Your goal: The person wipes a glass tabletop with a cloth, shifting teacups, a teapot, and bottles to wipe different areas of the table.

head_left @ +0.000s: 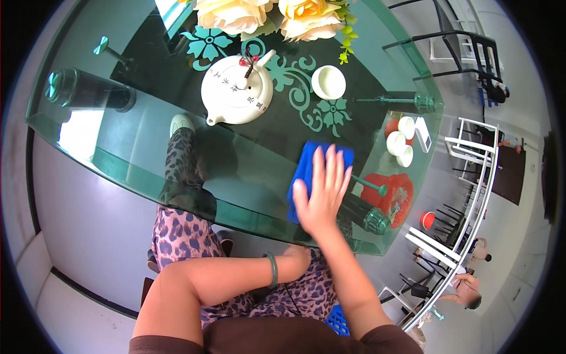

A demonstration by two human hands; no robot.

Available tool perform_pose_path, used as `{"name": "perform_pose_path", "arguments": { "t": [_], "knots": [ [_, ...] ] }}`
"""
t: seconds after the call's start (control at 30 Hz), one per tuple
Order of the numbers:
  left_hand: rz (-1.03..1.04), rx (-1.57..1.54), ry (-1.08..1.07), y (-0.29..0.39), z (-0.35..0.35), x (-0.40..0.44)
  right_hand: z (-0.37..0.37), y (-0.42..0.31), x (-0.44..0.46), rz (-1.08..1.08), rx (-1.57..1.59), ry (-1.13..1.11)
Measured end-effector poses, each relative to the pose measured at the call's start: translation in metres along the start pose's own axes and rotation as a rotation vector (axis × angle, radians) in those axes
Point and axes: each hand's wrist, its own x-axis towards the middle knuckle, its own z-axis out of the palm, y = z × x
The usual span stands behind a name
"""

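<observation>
My right hand lies flat on a folded blue cloth, fingers stretched out and thumb apart, over the glass tabletop. My left hand, below a green bangle on the wrist, rests at my lap near the table edge; its fingers are hidden. Up and left of the cloth sits a white teapot with dark writing and a cord with red beads on its lid. A white bowl-like cup stands to the right of the teapot, above the cloth.
Cream artificial flowers stand at the far side. Several small white cups and a white device are to the right. A red basin shows near the right corner. White railings, chairs and other people are beyond.
</observation>
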Motion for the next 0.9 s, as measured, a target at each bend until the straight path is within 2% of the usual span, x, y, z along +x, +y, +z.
{"name": "perform_pose_path", "arguments": {
  "t": [0.03,0.1,0.3,0.37,0.43,0.5,0.67,0.9],
  "knots": [
    [0.016,-0.011,-0.054,-0.002,-0.009,-0.008,0.000,-0.010,-0.019,-0.007,0.021,-0.045],
    [0.175,0.326,0.341,0.001,0.071,0.056,0.004,-0.023,-0.044,-0.037,0.042,-0.071],
    [0.017,0.025,0.075,0.000,0.020,0.019,-0.020,-0.019,-0.003,-0.116,0.054,-0.046],
    [-0.035,-0.123,0.112,0.001,0.027,0.023,-0.024,0.004,0.023,-0.075,0.261,-0.057],
    [-0.017,-0.181,0.093,-0.002,0.025,0.020,-0.018,0.013,0.063,0.042,0.468,0.177],
    [-0.022,-0.250,0.102,-0.003,0.029,0.022,-0.022,0.018,0.102,-0.039,0.228,0.300],
    [0.011,-0.211,0.089,-0.006,0.030,0.020,-0.015,0.018,0.154,-0.047,0.172,0.248],
    [0.026,-0.136,0.130,-0.002,0.031,0.022,-0.016,0.009,0.170,0.034,0.211,0.121]
  ]
}}
